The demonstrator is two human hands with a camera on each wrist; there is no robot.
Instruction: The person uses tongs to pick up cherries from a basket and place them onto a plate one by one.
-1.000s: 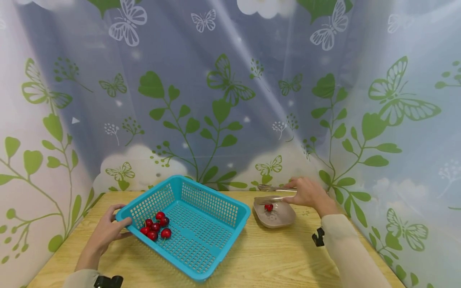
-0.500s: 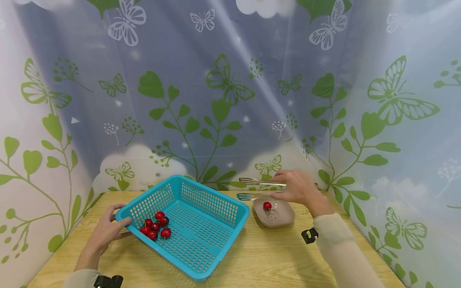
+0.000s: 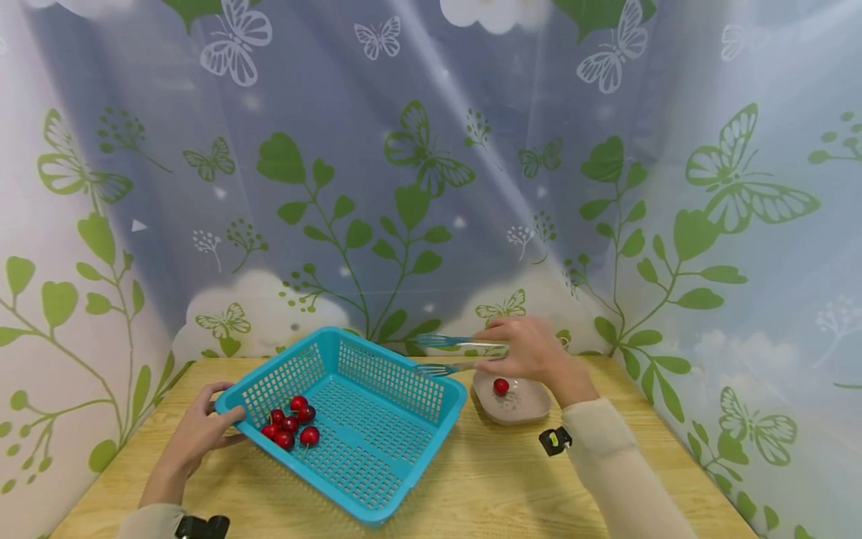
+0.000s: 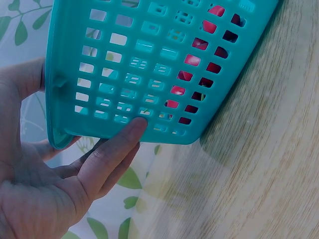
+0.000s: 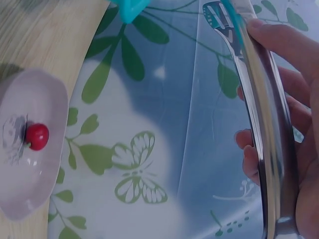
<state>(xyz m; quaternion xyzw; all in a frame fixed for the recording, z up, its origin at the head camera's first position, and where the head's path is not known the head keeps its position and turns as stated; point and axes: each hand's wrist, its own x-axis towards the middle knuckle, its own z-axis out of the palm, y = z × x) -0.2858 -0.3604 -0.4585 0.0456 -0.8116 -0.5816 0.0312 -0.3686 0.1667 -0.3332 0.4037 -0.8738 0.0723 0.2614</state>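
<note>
My left hand (image 3: 198, 430) grips the left corner of a blue plastic basket (image 3: 377, 419), its thumb over the rim in the head view. The left wrist view has the fingers against the basket's slotted wall (image 4: 132, 74). Several red cherries (image 3: 289, 424) lie together at the basket's left side. My right hand (image 3: 528, 350) holds metal tongs (image 5: 271, 134), their two slotted ends spread apart with nothing between them, near the basket's back right rim. Below and right of the tongs' ends, a small pale dish (image 3: 521, 412) bears one cherry (image 3: 501, 386).
Everything stands on a wood-grain table (image 3: 485, 486). A curtain printed with leaves and butterflies (image 3: 431, 224) hangs behind and along both sides. A dark camera mount (image 3: 555, 441) sits at my right wrist, another (image 3: 202, 527) at my left.
My right hand has moved left with the tongs, from over the dish to the basket's back right rim. The single cherry stays in the dish. The left hand and basket have hardly moved.
</note>
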